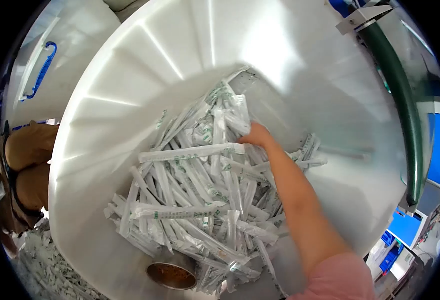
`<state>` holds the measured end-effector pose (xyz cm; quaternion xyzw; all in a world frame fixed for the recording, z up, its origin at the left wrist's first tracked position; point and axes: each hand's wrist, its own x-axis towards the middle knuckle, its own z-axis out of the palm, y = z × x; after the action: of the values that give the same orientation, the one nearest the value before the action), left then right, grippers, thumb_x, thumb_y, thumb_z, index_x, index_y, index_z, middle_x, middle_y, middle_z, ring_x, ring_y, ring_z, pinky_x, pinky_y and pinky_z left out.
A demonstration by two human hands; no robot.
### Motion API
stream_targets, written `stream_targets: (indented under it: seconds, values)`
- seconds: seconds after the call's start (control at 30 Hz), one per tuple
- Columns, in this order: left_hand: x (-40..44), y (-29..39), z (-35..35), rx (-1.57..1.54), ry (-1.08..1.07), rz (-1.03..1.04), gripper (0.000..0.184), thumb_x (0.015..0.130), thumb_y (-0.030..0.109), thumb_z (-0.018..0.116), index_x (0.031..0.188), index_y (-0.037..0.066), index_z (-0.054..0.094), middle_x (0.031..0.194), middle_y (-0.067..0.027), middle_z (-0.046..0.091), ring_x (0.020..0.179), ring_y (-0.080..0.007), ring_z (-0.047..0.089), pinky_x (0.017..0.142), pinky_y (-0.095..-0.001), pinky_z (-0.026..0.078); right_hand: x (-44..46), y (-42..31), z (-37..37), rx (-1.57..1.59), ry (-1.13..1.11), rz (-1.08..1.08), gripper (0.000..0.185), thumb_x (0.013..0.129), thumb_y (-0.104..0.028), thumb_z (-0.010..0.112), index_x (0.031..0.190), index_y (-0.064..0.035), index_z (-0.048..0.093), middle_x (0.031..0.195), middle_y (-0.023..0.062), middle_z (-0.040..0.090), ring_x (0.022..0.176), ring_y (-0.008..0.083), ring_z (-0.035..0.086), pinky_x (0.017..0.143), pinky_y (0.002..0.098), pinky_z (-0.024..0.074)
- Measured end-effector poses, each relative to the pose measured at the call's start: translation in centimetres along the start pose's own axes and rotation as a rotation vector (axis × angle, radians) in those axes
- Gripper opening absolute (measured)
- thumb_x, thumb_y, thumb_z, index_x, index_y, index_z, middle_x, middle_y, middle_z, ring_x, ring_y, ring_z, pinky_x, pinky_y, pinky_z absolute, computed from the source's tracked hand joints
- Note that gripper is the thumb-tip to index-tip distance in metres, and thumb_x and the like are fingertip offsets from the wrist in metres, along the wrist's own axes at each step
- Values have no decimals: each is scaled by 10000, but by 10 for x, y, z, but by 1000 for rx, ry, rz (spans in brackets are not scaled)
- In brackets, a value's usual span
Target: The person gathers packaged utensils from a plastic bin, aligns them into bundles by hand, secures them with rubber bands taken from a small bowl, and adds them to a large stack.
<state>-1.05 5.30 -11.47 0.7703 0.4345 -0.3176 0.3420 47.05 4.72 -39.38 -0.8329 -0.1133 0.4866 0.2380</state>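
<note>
Wrapped strips (pixel 190 151) are lying heaped inside a deep white bin (pixel 345 195)

The thin, green-printed sleeves are crossing one another at many angles, probably because they are lying loose and unsorted; the high, curving walls seem to be keeping them gathered toward the bottom. The right hand (pixel 256 135) is resting at the heap's upper right edge, the forearm lying across that side, likely because such depth is demanding a long reach. Its fingers are hiding among the sleeves, so I cannot tell whether they are gripping anything. The left hand is not showing, so its state I cannot tell either

A metal cup (pixel 182 260) is lying tipped against the heap's lower edge, reddish-brown inside. Overlapping sleeves are covering those beneath, and the forearm is blocking part of the right side. Outside, a dark green tube (pixel 404 107) is hanging on the right; pale scraps (pixel 45 265) are piling at lower left
</note>
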Motion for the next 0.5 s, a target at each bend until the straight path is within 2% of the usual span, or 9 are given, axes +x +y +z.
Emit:
stream_targets:
  seconds: [0.03,0.07,0.13,0.17,0.23,0.37,0.43,0.5]
  values:
    - [1,1,1,-3,1,3,348,701,202,645,1000,41,569,933,-193,584,853,-364,555,763,-400,444,-1,-2,-7,69,-129,29,644,519,-253,748,1092,-43,545,1073,146,562,981,262,529,835,329,402]
    - [2,1,1,-10,1,3,347,702,203,644,1000,41,569,933,-193,585,853,-364,555,762,-400,444,2,4,-13,55,-115,28,644,519,-253,748,1092,-43,545,1073,146,562,981,262,529,835,329,402]
    - [1,2,-1,-14,-1,-4,345,704,204,642,1000,43,570,932,-193,585,851,-365,555,762,-400,444,6,16,-6,274,-214,-13,659,524,-231,748,1106,-15,527,1043,115,580,936,221,545,811,304,409]
    - [1,2,-1,-15,-3,-9,344,705,205,642,1000,43,571,932,-193,585,851,-365,555,761,-400,444,7,17,1,274,-231,-13,659,524,-231,748,1106,-15,527,1043,115,580,936,221,545,811,304,409]
    - [-2,2,-3,-13,-10,-19,342,706,206,640,1000,45,571,932,-193,586,850,-366,555,760,-401,445,1,25,17,258,-12,-183,657,528,-233,747,1110,-21,528,1013,102,593,915,221,550,810,304,409]
    - [-6,1,-1,-24,6,10,338,710,209,637,1000,47,573,931,-193,586,847,-368,556,758,-401,445,-9,16,19,217,72,-117,630,528,-207,739,1095,-26,534,1018,121,593,926,237,555,822,314,409]
    - [-12,-2,2,-31,31,39,336,712,210,636,1000,48,574,931,-193,587,846,-368,556,758,-401,445,-37,-1,11,82,265,-17,580,512,-227,728,1040,-51,563,1018,168,585,933,297,561,813,353,424]
    - [-17,-4,7,-48,64,72,334,713,211,634,1000,50,574,931,-193,587,845,-369,556,757,-402,446,-57,-8,4,30,379,8,531,538,-216,710,1022,-52,564,981,163,599,906,302,572,786,349,437]
